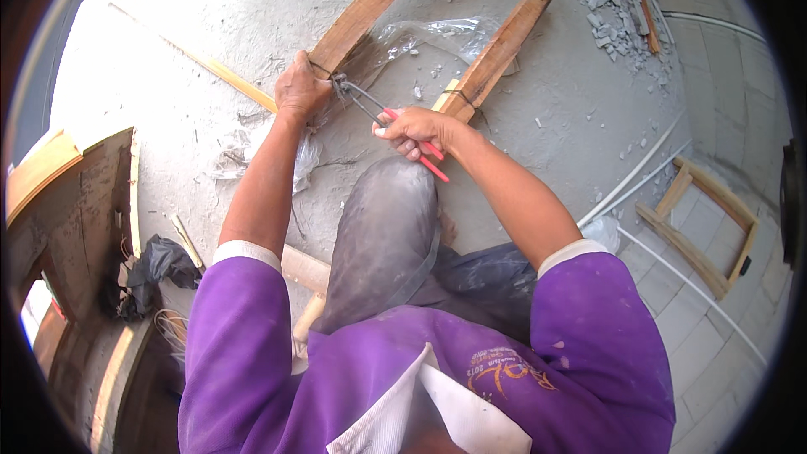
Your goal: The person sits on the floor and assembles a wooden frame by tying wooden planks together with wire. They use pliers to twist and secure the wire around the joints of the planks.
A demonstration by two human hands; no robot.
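My right hand [414, 130] is closed around the red handles of long grey pincers [363, 98], just above my bent knee. Their jaws point left, at a dark wire [319, 68] around the near end of a wooden plank [361, 21]. Against that end, my left hand [301, 87] is closed on the plank's left side; its fingertips are partly hidden. To the right lies a second wooden beam [513, 38], with dark wire bound around it and a pale wood piece [445, 96] at its side.
Clear plastic sheeting [445, 34] lies between the timbers. Rubble [609, 29] is heaped at the far right, near thin pipes [643, 164]. A small wooden frame [710, 227] rests on the right. At left are a wooden structure [84, 219], a black bag [164, 265] and a thin strip [227, 74].
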